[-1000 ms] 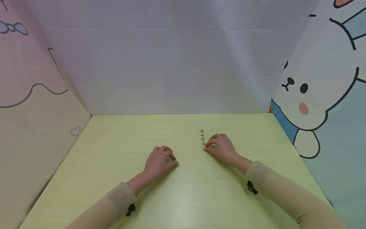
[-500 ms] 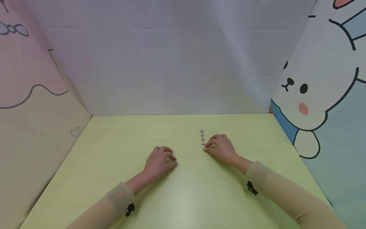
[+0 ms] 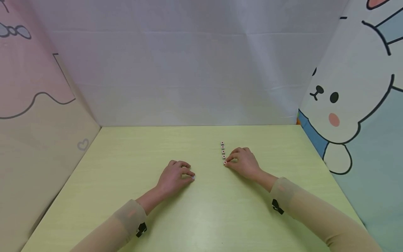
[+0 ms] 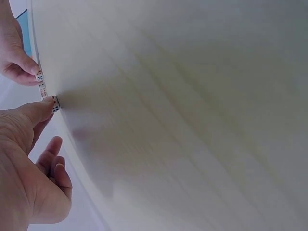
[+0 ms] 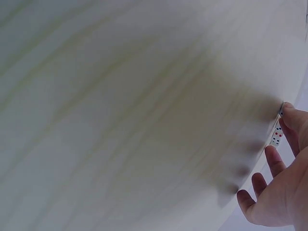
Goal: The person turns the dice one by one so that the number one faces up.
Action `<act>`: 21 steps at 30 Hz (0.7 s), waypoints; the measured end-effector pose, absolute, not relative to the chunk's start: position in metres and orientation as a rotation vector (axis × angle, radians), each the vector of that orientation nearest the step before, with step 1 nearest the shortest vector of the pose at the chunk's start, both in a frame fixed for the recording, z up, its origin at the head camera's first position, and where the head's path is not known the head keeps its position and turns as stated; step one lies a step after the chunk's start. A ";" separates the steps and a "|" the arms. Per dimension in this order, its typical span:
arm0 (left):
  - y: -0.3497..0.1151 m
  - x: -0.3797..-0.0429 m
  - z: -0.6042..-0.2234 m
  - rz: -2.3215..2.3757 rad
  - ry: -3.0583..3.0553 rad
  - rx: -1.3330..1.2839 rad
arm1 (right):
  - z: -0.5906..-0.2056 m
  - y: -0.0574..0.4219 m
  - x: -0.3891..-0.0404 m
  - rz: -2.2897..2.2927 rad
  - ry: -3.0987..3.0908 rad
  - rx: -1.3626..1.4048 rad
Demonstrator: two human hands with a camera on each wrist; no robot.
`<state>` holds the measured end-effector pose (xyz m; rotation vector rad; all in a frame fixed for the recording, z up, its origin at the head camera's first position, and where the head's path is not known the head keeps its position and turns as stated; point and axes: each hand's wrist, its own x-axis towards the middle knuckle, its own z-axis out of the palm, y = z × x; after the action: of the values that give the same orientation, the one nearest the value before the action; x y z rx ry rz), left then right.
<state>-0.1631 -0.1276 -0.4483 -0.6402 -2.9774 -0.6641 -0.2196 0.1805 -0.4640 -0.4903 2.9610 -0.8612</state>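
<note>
A short row of small white dice (image 3: pixel 223 152) runs away from me on the table, right of the middle in the head view. At the row's near end, my right hand (image 3: pixel 245 162) pinches the nearest die (image 3: pixel 225 163) between thumb and finger. In the right wrist view that die (image 5: pixel 282 110) shows at the fingertips, with more dice (image 5: pixel 276 134) beyond. Over to the left, my left hand (image 3: pixel 174 177) holds a single die (image 3: pixel 193 177) apart from the row. The left wrist view shows this die (image 4: pixel 56 104) gripped by thumb and finger, close to the tabletop.
The pale yellow-green table (image 3: pixel 141 147) meets a white back wall sheet (image 3: pixel 189 77). A pink and cream panel (image 3: pixel 37 140) stands at the left. At the right is a panel with a cartoon animal (image 3: pixel 349 105).
My left hand has shifted slightly left, still holding its die. My right hand and the row of dice have stayed in place.
</note>
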 end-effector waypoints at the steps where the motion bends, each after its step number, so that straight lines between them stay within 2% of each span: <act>1: -0.128 -0.163 -0.448 -0.660 -2.981 -0.644 | -0.464 0.181 -0.220 -0.862 2.960 -0.491; 21: -0.125 -0.175 -0.431 -0.328 -3.021 -0.796 | -0.464 0.181 -0.221 -0.850 2.970 -0.490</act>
<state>-0.1749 -0.1247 -0.4312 -0.7960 -3.0210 -0.3277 -0.2211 0.1806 -0.4643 -0.4898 2.9697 -0.8499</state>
